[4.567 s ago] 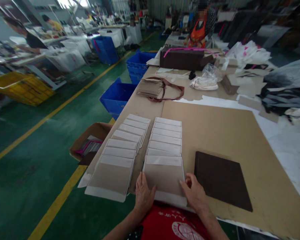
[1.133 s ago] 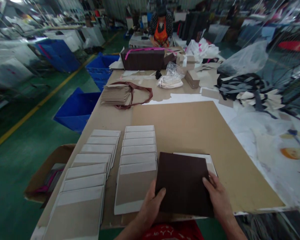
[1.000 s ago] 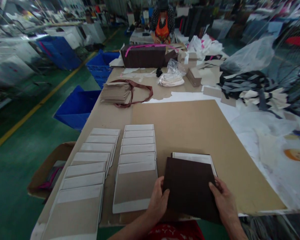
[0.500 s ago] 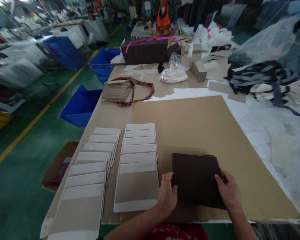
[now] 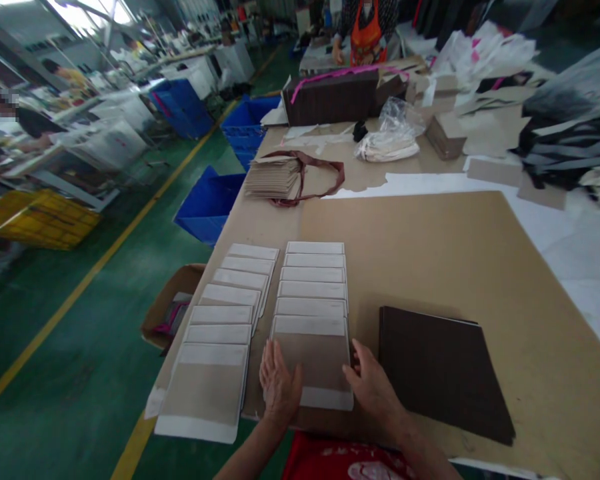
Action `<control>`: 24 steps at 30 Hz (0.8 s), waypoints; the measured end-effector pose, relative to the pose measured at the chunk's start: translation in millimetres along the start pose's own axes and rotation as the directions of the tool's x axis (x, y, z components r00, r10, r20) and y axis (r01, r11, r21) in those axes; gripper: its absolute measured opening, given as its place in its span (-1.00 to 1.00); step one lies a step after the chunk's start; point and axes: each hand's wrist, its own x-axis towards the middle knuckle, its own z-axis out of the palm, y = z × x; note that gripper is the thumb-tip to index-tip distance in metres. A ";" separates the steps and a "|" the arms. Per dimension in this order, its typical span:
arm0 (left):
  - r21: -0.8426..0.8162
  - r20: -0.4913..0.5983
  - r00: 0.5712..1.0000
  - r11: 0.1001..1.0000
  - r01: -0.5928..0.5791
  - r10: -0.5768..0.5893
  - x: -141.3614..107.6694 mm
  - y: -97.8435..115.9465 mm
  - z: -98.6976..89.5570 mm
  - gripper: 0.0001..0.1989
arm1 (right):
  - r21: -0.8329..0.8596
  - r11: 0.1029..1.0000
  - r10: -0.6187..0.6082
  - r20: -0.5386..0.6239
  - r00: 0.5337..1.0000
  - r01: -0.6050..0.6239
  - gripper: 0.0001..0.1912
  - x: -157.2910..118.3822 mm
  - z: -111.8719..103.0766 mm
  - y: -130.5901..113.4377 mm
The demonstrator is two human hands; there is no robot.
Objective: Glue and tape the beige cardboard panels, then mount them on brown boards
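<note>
My left hand (image 5: pixel 282 383) lies at the left edge of the front panel in the middle row, its fingers stretched out. At the opposite edge of that beige panel with white borders (image 5: pixel 325 360) is my right hand (image 5: pixel 373 383), fingers apart and slightly bent. Behind this panel, several more overlap in a row, showing their white strips. A second row of overlapping panels (image 5: pixel 207 383) runs along the left. To the right of my right hand rests a stack of dark brown sheets (image 5: pixel 440 367), touched by neither hand.
Farther back are a bundle of beige pieces (image 5: pixel 273 177) with a brown strap (image 5: pixel 340 175), a plastic bag (image 5: pixel 393 137) and a dark brown stack (image 5: pixel 335 100). Blue bins (image 5: pixel 207 207) and a cardboard box (image 5: pixel 167 307) stand left of the table. A person in an orange apron (image 5: pixel 367 37) is beyond.
Both hands have left the dark brown stack and moved left to the sides of the middle row's front panel. The view has turned left.
</note>
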 end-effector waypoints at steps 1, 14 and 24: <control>0.004 0.010 1.000 1.000 0.010 -0.010 -1.3 -7.8 1.9 -0.31 | -0.034 0.999 0.001 -0.012 1.000 -0.002 -0.41 0.8 9.4 -0.4; -0.042 0.105 0.994 0.999 0.023 -0.018 -8.8 -17.5 5.4 -0.33 | 0.000 0.991 0.133 -0.029 0.991 -0.133 -0.52 -6.6 15.8 -13.3; 0.050 0.110 0.994 0.999 0.015 -0.020 -11.1 -13.2 5.2 -0.33 | -0.087 0.988 0.122 -0.058 0.991 -0.126 -0.49 -6.0 23.3 -8.4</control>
